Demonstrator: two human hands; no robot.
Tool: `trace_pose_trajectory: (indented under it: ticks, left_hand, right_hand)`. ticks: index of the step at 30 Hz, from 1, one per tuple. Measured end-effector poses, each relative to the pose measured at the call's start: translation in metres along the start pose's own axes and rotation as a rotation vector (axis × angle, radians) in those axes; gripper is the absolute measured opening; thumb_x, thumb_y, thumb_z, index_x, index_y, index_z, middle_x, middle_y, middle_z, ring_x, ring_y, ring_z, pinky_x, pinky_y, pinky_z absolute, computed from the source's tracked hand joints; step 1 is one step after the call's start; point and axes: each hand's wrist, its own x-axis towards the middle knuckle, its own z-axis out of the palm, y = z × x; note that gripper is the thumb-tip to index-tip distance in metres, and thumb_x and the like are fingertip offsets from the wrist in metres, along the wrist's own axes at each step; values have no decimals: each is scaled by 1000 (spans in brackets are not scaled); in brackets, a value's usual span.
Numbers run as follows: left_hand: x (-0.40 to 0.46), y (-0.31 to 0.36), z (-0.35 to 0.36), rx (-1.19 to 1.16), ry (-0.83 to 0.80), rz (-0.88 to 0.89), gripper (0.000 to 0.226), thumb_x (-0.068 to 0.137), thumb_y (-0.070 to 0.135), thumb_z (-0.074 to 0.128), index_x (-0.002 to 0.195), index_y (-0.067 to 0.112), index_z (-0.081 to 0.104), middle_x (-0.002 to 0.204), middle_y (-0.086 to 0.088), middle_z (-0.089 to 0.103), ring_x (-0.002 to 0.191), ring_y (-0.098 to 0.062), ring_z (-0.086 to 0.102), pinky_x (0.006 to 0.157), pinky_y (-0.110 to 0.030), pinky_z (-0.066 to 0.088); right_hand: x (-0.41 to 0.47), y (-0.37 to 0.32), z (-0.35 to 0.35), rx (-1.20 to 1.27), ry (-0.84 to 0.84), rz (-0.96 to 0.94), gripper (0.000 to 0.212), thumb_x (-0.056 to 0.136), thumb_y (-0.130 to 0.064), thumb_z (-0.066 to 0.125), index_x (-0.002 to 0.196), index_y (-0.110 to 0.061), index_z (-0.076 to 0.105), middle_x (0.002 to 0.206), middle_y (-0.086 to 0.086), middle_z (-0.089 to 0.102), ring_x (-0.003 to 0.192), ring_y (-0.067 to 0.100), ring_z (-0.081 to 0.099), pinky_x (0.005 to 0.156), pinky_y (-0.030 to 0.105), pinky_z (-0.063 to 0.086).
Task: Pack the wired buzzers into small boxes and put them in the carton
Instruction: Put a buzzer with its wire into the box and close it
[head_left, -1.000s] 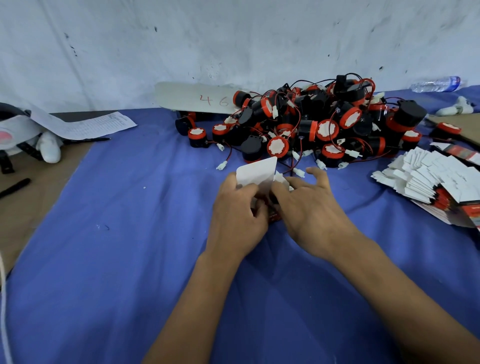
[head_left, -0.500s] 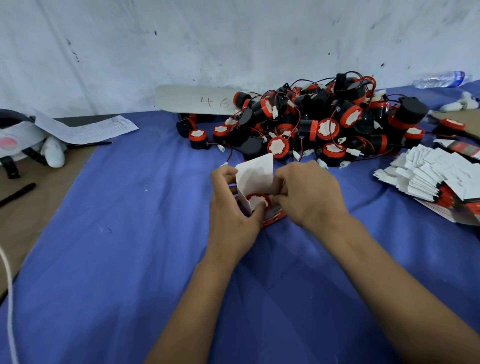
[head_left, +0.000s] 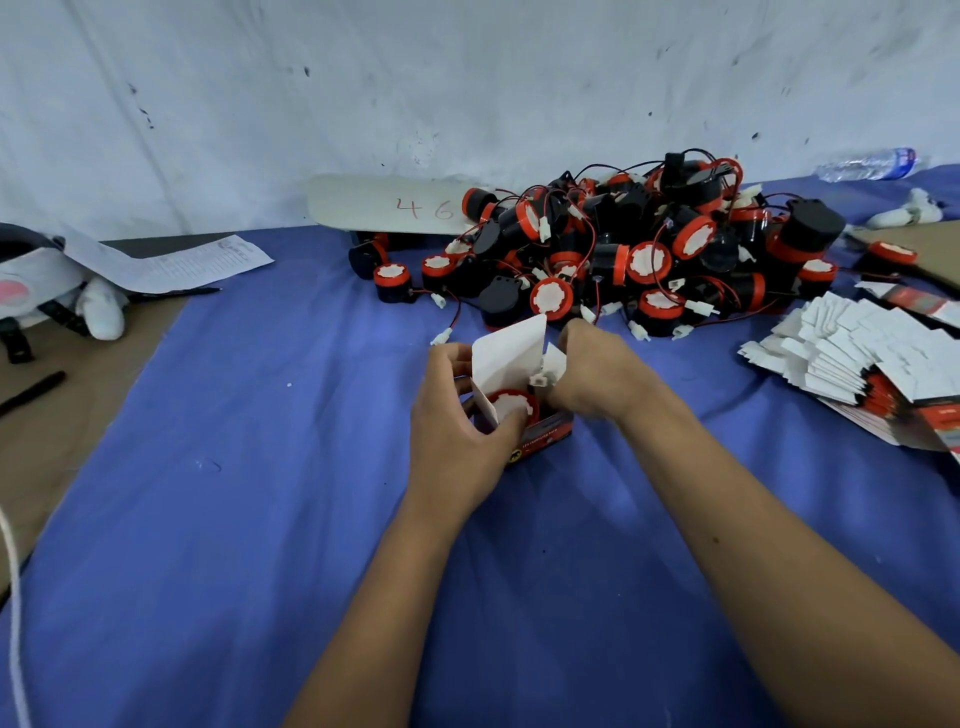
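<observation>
Two hands meet over one small box (head_left: 540, 441) on the blue cloth (head_left: 260, 519). The left hand (head_left: 457, 431) grips the box from its left side, thumb laid across the red-rimmed top of the buzzer (head_left: 511, 405) that sits inside it. The box's white lid flap (head_left: 506, 353) stands upright behind the buzzer. The right hand (head_left: 597, 374) is curled at the box's right edge, pinching the buzzer's white plug (head_left: 540, 378) beside a smaller side flap — the wire itself is hidden by the fingers.

Beyond the hands lies a heap of buzzers (head_left: 649, 249), black bodies with red rims and thin red-and-black leads, piled against the white wall (head_left: 467, 78). A pale card (head_left: 395, 208) marked "46" lies behind the heap's left end. To the right, a fanned stack of flat boxes (head_left: 872, 364) rests on the cloth. A printed sheet (head_left: 176, 262) lies at far left, and a plastic bottle (head_left: 867, 163) at far right near the wall.
</observation>
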Motion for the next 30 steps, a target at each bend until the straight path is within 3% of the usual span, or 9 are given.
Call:
trace_pose_trajectory:
  ticks: [3, 6, 13, 15, 18, 22, 24, 27, 30]
  left_hand:
    - [-1, 5, 1, 198, 90, 149, 64, 74, 20, 81, 128, 21, 47, 130, 5, 53, 120, -14, 56, 97, -31, 53]
    - [-2, 9, 4, 444, 186, 366, 57, 74, 23, 78, 123, 20, 49, 139, -5, 40, 129, -26, 41, 108, -20, 33]
    - [-5, 5, 9, 505, -13, 218, 37, 83, 27, 79, 116, 19, 62, 149, -5, 33, 131, -24, 42, 91, -23, 45]
    - [-5, 5, 8, 460, -33, 226, 31, 85, 26, 74, 111, 19, 60, 141, -1, 38, 119, -21, 51, 82, -18, 48]
    - [-5, 5, 9, 474, -52, 248, 20, 87, 24, 69, 104, 19, 62, 136, 2, 36, 107, -20, 55, 74, -3, 35]
    - [-4, 4, 8, 484, -65, 276, 10, 88, 22, 67, 95, 15, 69, 137, 7, 33, 104, -21, 58, 77, 1, 33]
    - [-4, 5, 7, 457, -91, 296, 21, 89, 27, 60, 96, 16, 76, 134, 9, 34, 106, -17, 58, 81, 2, 34]
    - [-3, 5, 5, 434, -133, 320, 20, 88, 22, 61, 94, 16, 79, 127, 8, 38, 102, -14, 59, 78, -2, 40]
    - [-2, 4, 3, 451, -126, 292, 17, 86, 20, 63, 88, 17, 79, 130, 4, 41, 103, -15, 58, 75, -17, 48]
  right_hand:
    - [1, 2, 3, -10, 37, -42, 36, 84, -20, 74, 107, -6, 50, 99, 11, 61, 91, 31, 58, 66, 37, 39]
    - [-7, -1, 0, -9, 117, -138, 32, 83, -17, 73, 103, -7, 50, 93, 11, 63, 86, 33, 59, 65, 44, 47]
    - [-29, -4, -16, 5, 264, -323, 42, 74, -14, 80, 96, -16, 45, 91, 0, 53, 76, 27, 53, 65, 52, 51]
    - [-34, -1, -18, -45, 306, -382, 34, 78, -14, 82, 96, -21, 54, 96, -3, 52, 81, 25, 56, 69, 49, 53]
    - [-36, 6, -16, -59, 285, -406, 15, 89, -12, 74, 102, -22, 74, 100, -1, 60, 91, 23, 59, 78, 44, 54]
    - [-37, 7, -8, -51, 325, -382, 15, 95, -15, 68, 102, -22, 80, 99, -2, 61, 93, 19, 56, 75, 40, 53]
    - [-37, 3, 0, -155, 346, -330, 16, 96, -19, 65, 101, -25, 79, 99, -4, 56, 97, 16, 49, 70, 37, 53]
    - [-38, -6, 10, -240, 308, -242, 12, 96, -20, 63, 94, -24, 74, 95, -6, 42, 98, 16, 44, 62, 32, 43]
    - [-34, -4, 9, -325, 197, -251, 22, 102, -21, 53, 104, -27, 74, 100, -2, 38, 112, 22, 41, 71, 29, 35]
